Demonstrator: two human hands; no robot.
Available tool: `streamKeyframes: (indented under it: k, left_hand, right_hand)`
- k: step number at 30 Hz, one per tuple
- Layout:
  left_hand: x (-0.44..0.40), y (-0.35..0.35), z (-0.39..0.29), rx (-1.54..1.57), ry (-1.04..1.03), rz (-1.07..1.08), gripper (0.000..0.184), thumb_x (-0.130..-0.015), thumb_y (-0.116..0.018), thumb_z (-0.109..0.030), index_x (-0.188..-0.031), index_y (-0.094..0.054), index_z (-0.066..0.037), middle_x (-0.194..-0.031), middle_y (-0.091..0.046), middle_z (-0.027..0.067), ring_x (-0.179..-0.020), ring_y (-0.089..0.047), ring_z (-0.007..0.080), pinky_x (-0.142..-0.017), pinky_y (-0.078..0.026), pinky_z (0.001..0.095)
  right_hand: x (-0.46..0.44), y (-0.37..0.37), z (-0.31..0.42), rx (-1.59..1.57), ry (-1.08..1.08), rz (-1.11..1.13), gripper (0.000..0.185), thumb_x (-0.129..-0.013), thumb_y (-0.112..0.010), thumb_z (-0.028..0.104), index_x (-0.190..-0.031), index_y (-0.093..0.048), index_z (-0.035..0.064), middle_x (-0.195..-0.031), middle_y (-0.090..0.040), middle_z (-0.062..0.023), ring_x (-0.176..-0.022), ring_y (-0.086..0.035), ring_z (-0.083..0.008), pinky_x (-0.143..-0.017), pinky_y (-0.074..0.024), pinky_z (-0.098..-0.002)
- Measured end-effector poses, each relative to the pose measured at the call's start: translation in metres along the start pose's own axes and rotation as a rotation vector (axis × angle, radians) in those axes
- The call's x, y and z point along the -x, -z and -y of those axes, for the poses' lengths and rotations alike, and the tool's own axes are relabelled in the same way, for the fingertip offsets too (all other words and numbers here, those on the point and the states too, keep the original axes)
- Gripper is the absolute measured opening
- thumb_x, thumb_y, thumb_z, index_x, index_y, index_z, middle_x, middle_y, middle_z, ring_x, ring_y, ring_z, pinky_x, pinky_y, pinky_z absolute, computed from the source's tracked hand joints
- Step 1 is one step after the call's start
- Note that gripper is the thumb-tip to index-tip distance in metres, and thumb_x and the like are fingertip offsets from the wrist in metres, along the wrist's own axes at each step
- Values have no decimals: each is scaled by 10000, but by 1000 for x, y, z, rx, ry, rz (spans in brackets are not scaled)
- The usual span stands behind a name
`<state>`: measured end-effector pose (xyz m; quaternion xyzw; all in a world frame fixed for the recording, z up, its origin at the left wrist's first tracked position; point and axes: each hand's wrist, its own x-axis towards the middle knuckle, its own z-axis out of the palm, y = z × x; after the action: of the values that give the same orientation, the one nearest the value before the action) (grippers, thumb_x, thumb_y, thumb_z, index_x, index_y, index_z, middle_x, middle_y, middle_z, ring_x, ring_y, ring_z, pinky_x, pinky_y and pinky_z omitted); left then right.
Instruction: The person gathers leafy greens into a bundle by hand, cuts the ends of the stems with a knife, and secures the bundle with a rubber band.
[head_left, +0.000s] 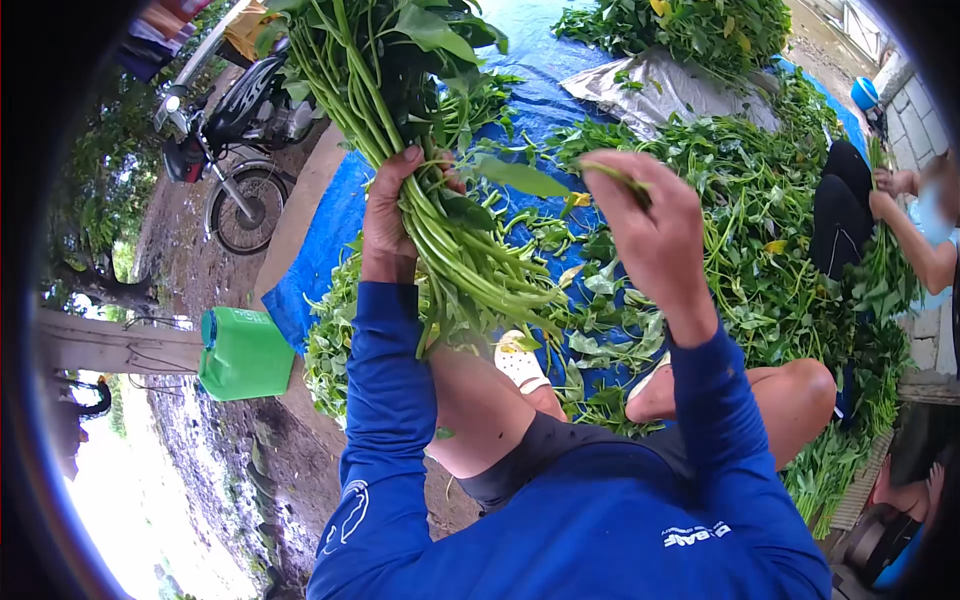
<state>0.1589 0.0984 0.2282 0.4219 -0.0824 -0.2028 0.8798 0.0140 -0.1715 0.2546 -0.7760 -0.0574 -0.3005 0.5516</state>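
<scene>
In the head view, my left hand (392, 205) is wrapped round a thick bundle of leafy green stems (470, 255). The bundle's leaves fan out at the top and its cut ends point down to the right. My right hand (655, 225) is raised beside it, fingers closed in a pinch on a thin green stem (618, 177). A single long leaf (520, 176) extends from the bundle toward that pinch; whether it joins the pinched stem I cannot tell. Loose greens (740, 250) cover much of the blue tarp (535, 65) under and beyond my hands.
A large pile of greens (690, 30) rests on a pale sack (670, 90) at the back. On the right, another person (925, 250) holds a bunch of greens. A green jerrycan (247, 353) and a motorcycle (245, 130) stand left of the tarp.
</scene>
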Motion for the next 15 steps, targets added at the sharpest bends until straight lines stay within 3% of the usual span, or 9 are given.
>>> streamKeyframes:
  k: [1, 4, 7, 10, 13, 15]
  left_hand:
    - [2, -5, 2, 4, 9, 9, 391, -985, -748, -300, -1208, -667, 11, -1043, -714, 127, -859, -740, 250, -860, -641, 429]
    - [3, -20, 13, 14, 23, 26, 393, -986, -742, -299, -1248, -678, -13, -1043, -753, 132, -827, -755, 258, -793, -650, 412]
    - [-1, -23, 20, -22, 52, 29, 374, -1002, -725, -295, -1260, -685, -29, -1016, -793, 123, -789, -777, 260, -718, -665, 386]
    - [-6, -17, 22, -79, 70, 44, 388, -1009, -719, -301, -1280, -680, -26, -1051, -790, 119, -833, -785, 252, -749, -675, 385]
    - [-14, -15, 27, -99, 64, -6, 395, -1016, -711, -288, -1312, -670, -30, -1131, -786, 129, -964, -786, 254, -874, -663, 405]
    - [-17, -18, 28, -78, 97, -49, 368, -1020, -699, -244, -1318, -668, -30, -1155, -785, 131, -1013, -778, 248, -939, -642, 411]
  right_hand:
    - [-15, 0, -3, 21, 146, 10, 185, -1018, -747, 115, -1155, -795, 1, -967, -782, -68, -821, -680, -117, -753, -558, -279]
    - [-50, -21, -4, -28, 70, 279, 182, -973, -784, 140, -1092, -813, 5, -918, -788, -91, -789, -690, -119, -733, -561, -310]
    - [-64, -36, 6, 102, -172, 530, 208, -951, -802, 178, -1076, -815, 12, -921, -791, -109, -812, -694, -106, -742, -566, -331]
    - [-58, -40, 1, 67, -126, 505, 211, -944, -796, 183, -1077, -816, 21, -944, -791, -146, -842, -744, -171, -759, -580, -355]
    - [-46, -43, -2, 177, 137, 349, 193, -921, -785, 165, -1050, -807, 22, -942, -770, -174, -828, -760, -303, -756, -586, -402]
    - [-36, -44, 4, 220, 130, 292, 168, -909, -773, 139, -1027, -796, 22, -931, -749, -190, -839, -741, -372, -757, -586, -433]
